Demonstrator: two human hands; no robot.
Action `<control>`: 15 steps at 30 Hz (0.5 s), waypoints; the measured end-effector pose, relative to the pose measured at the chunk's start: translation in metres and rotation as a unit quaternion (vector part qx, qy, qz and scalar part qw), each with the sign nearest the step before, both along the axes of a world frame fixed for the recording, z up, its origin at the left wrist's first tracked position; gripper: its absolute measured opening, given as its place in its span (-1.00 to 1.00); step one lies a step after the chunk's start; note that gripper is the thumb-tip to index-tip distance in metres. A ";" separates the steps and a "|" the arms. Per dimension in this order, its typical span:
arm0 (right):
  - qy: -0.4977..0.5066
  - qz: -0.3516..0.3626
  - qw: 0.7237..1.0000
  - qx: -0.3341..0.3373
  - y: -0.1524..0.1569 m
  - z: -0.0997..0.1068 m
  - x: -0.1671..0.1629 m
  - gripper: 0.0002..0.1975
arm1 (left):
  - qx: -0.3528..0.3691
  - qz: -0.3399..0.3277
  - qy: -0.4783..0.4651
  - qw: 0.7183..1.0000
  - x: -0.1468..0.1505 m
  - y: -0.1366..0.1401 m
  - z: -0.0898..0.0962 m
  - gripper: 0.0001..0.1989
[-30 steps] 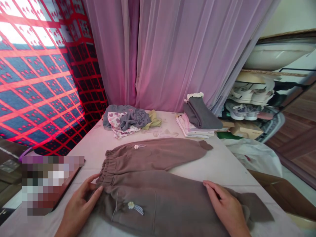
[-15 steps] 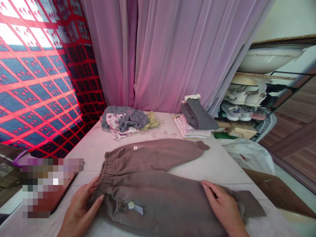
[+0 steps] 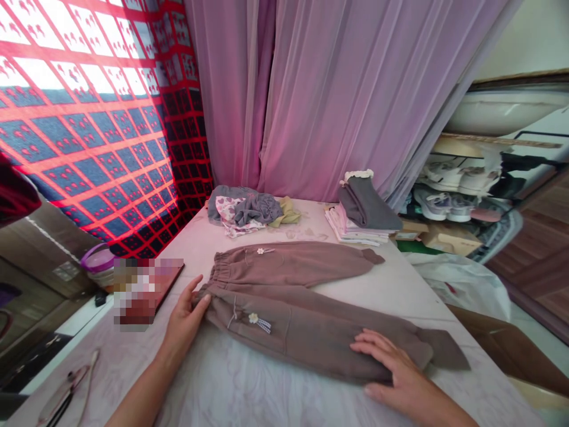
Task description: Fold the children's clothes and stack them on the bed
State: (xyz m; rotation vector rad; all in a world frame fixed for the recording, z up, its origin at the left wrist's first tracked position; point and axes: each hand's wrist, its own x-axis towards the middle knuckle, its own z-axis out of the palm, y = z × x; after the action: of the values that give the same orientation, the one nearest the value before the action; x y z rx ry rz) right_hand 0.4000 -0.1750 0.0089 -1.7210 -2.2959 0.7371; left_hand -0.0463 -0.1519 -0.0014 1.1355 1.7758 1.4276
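Observation:
Brown trousers (image 3: 311, 332) lie spread on the table, waistband to the left and legs to the right. Each leg has a pocket with a small flower and ribbon trim. At the near end of the elastic waistband is my left hand (image 3: 189, 308), closed on its edge, with the thumb on top and some fingers partly hidden. My right hand (image 3: 395, 367) rests on the lower part of the near leg, fingers spread and holding nothing.
Crumpled clothes (image 3: 249, 210) lie at the back left of the table (image 3: 231, 385). A folded stack (image 3: 362, 231) with a grey garment (image 3: 371, 204) on top is at back right. Glasses (image 3: 66, 394) and a blurred-out flat object (image 3: 146, 296) lie left. A shoe rack (image 3: 511, 139) stands right.
The view has shifted left and back, showing more of the near table. My right hand has spread its fingers on the near leg. My left hand stays at the waistband.

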 end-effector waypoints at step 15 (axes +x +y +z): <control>0.014 0.022 0.986 -0.166 0.007 0.027 -0.011 -0.78 | -0.170 -0.138 0.344 0.913 -0.014 -0.004 0.033 -0.50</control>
State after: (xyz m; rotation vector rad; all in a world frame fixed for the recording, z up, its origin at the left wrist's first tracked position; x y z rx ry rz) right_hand 0.3893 -0.1679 0.0354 -1.7767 -2.3018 1.2049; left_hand -0.0599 -0.1557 0.0317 1.7354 2.0909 0.5341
